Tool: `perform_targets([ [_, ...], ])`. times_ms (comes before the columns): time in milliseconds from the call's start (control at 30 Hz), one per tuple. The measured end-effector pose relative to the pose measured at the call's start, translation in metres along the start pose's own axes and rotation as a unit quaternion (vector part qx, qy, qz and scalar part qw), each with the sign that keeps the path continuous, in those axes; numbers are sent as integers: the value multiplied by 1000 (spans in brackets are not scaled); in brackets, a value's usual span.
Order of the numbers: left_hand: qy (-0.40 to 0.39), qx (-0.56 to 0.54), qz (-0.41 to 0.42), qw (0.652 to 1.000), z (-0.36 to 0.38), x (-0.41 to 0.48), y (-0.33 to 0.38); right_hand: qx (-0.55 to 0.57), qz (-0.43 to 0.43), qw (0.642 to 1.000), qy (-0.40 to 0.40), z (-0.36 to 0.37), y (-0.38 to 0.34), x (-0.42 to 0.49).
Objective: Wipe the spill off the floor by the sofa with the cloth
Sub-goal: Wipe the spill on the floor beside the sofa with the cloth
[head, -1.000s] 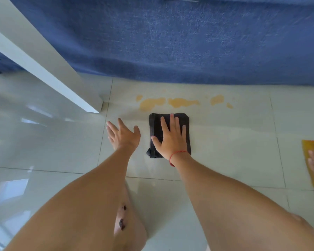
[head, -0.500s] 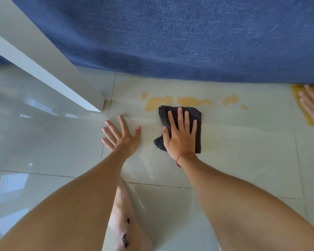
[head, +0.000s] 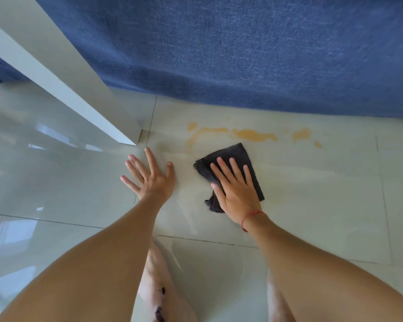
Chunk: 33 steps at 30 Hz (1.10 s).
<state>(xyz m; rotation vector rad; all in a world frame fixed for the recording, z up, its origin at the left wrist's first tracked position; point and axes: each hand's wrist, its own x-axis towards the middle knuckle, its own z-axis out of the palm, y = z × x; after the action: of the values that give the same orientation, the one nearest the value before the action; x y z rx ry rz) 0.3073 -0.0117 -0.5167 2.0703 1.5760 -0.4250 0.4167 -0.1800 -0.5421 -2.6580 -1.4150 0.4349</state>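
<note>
A dark grey folded cloth [head: 239, 156] lies on the pale tiled floor, tilted, just below an orange spill [head: 254, 134]. The spill is a row of patches and a thin curved smear in front of the blue sofa [head: 242, 54]. My right hand [head: 234, 189] lies flat on the cloth with the fingers spread and presses it down. A red string is tied around that wrist. My left hand [head: 149, 177] rests flat on the bare tile to the left of the cloth, fingers apart, holding nothing.
A white slanted panel or furniture leg [head: 63, 77] comes down to the floor at the upper left, close to my left hand. My bare legs [head: 158, 287] show at the bottom between my forearms. The glossy tiles [head: 44, 182] reflect light on the left.
My right hand has dragged the cloth back toward me and turned it, smearing the left patch into a thin curve. Another person's hand with a yellow cloth at the right has left the view.
</note>
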Motion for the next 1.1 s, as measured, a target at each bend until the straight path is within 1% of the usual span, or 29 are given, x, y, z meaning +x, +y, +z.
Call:
perform_targets([
  [133, -46, -21, -9, 999, -5, 7, -7, 9, 71, 997, 4, -11, 29, 2],
  [267, -58, -21, -2, 998, -6, 8, -10, 31, 164, 986, 27, -12, 11, 41],
  [333, -65, -17, 0, 998, -7, 8, -11, 34, 178, 983, 32, -12, -6, 63],
  [400, -70, -15, 2, 997, -7, 9, -11, 38, 147, 988, 21, -11, -28, 81],
  [467, -75, -15, 2, 997, -7, 9, -11, 42, 92, 995, 10, -9, -52, 89],
  [600, -89, -33, 6, 996, -10, 11, -15, 29, 27, 999, -4, -2, -74, 66],
  [667, -65, -48, 18, 997, -9, 8, -18, 15, -9, 1000, -22, -2, -61, 45],
  [733, -14, -50, 20, 998, -7, 5, -22, 3, -29, 999, -25, -2, -33, 24],
  [800, 26, -39, 0, 999, -5, 4, -26, -7, -7, 1000, -22, -7, -1, 9],
  [900, 5, -36, -17, 999, -4, 8, -32, -6, 56, 998, -17, -16, 28, 11],
  [967, -15, -35, -15, 999, -6, 10, -34, 12, 104, 994, -1, -17, 26, 27],
  [1033, -27, -35, -11, 999, -8, 11, -34, 28, 155, 987, 19, -15, 9, 47],
  [1100, -34, -33, -8, 999, -9, 11, -35, 40, 187, 981, 29, -13, -11, 66],
])
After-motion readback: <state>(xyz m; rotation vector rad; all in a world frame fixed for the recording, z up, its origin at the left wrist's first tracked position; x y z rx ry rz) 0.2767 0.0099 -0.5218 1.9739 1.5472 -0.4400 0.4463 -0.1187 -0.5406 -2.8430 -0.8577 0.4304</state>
